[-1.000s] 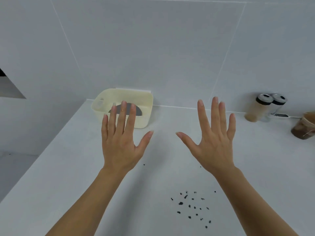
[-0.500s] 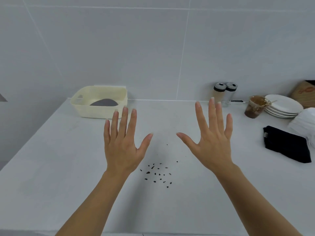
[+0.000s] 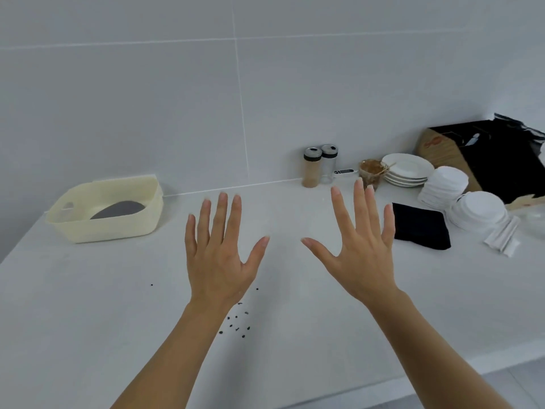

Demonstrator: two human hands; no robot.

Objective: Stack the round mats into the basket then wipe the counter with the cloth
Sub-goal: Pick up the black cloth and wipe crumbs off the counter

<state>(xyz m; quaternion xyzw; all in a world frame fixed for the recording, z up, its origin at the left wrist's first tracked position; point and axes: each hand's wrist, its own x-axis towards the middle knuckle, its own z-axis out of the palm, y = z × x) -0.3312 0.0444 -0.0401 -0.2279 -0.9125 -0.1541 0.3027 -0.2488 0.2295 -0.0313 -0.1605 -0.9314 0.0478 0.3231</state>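
A cream basket (image 3: 88, 228) stands at the back left of the white counter (image 3: 88, 305), with a grey round mat (image 3: 119, 208) lying inside it. A black folded cloth (image 3: 420, 230) lies on the counter at the right. My left hand (image 3: 219, 261) and my right hand (image 3: 358, 252) are held up above the middle of the counter, backs toward me, fingers spread, holding nothing. Small dark crumbs (image 3: 237, 323) are scattered on the counter below my left wrist, partly hidden by it.
Along the back wall stand two spice shakers (image 3: 320, 165), a brown-smeared cup (image 3: 371, 172) and stacked white plates (image 3: 408, 169). Stacks of white lids (image 3: 474, 209) and a cardboard box (image 3: 460, 152) crowd the right end.
The view has swung to the right: the basket has shifted left in the frame and the cloth, plates and box have come into sight. Both hands stay spread and empty.
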